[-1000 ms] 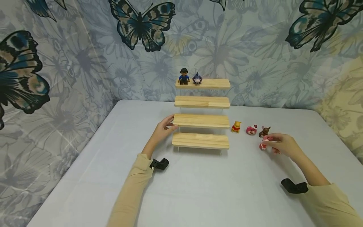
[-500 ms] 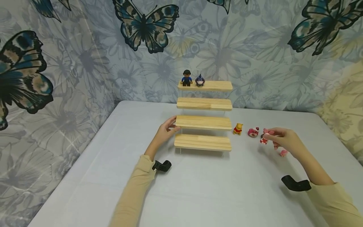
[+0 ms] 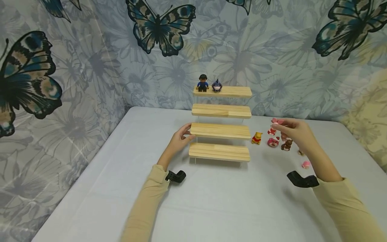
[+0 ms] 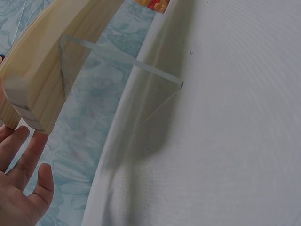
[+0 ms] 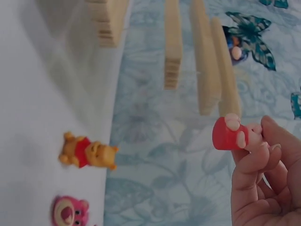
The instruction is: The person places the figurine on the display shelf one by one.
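My right hand (image 3: 297, 132) pinches a small pink toy figurine in red (image 5: 231, 134) between thumb and fingers, raised above the other toys. My left hand (image 3: 179, 141) is at the left end of a four-tier wooden display shelf (image 3: 220, 131). In the left wrist view, fingertips (image 4: 35, 140) touch the board's end while a shorter digit stands apart from it. A dark-haired toy figure in blue (image 3: 203, 83) and a blue-grey donkey figurine (image 3: 217, 86) stand at the left of the top board.
Right of the shelf stand a yellow bear figurine in a red shirt (image 3: 256, 138), a pink bear figurine (image 3: 273, 142) and a brown figurine (image 3: 286, 145). A small pink toy (image 3: 306, 164) lies nearer me. A butterfly-patterned wall covering (image 3: 169, 74) rises behind the white table (image 3: 229, 201).
My right hand has lifted the pink figurine up and away from the table, toward the back left, uncovering the brown figurine and the small pink toy. The left hand stays at the shelf's end.
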A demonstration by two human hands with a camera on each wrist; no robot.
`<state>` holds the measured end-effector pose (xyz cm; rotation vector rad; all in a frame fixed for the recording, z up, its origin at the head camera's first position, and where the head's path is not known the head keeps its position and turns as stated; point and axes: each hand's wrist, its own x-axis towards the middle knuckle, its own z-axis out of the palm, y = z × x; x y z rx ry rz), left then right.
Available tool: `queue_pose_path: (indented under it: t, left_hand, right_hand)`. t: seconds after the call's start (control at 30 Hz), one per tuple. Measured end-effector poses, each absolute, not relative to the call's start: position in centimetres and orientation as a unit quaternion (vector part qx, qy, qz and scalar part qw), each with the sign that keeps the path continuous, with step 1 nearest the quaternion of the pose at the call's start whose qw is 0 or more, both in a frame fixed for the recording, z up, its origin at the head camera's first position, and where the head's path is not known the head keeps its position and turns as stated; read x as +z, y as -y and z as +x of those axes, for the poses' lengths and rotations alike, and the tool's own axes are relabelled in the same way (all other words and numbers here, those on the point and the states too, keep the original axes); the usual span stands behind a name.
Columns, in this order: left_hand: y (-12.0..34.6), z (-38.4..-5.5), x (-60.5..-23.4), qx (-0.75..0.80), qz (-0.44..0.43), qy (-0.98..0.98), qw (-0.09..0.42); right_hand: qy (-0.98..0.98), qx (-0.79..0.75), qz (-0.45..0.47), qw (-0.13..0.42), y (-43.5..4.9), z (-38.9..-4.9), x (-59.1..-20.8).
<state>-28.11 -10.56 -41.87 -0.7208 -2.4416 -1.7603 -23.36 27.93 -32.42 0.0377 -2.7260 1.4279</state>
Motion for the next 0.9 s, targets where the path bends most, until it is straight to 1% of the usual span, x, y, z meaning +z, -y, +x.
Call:
queue_pose_path:
  t: [0.2,0.37,0.4,0.47,0.53,0.6,0.63,0.73,0.83,0.9]
  left_hand:
    - [10.5,-28.0,-41.3,-0.571,-0.226,0.789,0.010]
    - [10.5,-26.9,-39.9,-0.574,-0.232,0.785,0.007]
    - [10.5,-26.7,-39.6,-0.573,-0.234,0.785,0.007]
    - [10.5,-26.6,-39.5,-0.572,-0.238,0.785,0.010]
    - [10.4,-26.3,-39.0,-0.570,-0.234,0.787,0.005]
    - [10.4,-26.4,-39.1,-0.568,-0.235,0.789,0.006]
    - [10.5,-26.4,-39.2,-0.570,-0.237,0.787,0.008]
    - [10.5,-27.0,-40.0,-0.572,-0.244,0.783,0.015]
    - [10.6,-27.8,-41.0,-0.573,-0.243,0.783,0.016]
    - [10.6,-28.2,-41.7,-0.571,-0.237,0.786,0.015]
  right_hand:
    - [0.891,0.450,0.022,0.061,-26.3,-24.3,-31.8]
    - [0.854,0.511,0.044,0.085,-25.1,-25.0,-31.3]
    - [0.824,0.557,0.064,0.079,-26.0,-26.5,-32.8]
    - [0.775,0.622,0.081,0.081,-26.4,-27.5,-33.7]
    - [0.714,0.688,0.108,0.075,-27.3,-29.1,-35.4]
    - [0.673,0.725,0.129,0.068,-28.8,-31.3,-37.7]
    - [0.684,0.716,0.119,0.077,-28.4,-31.0,-37.3]
    - [0.680,0.719,0.112,0.084,-28.8,-32.3,-38.2]
    - [0.687,0.714,0.099,0.087,-26.9,-31.3,-36.4]
    - [0.688,0.712,0.098,0.101,-25.1,-30.1,-34.6]
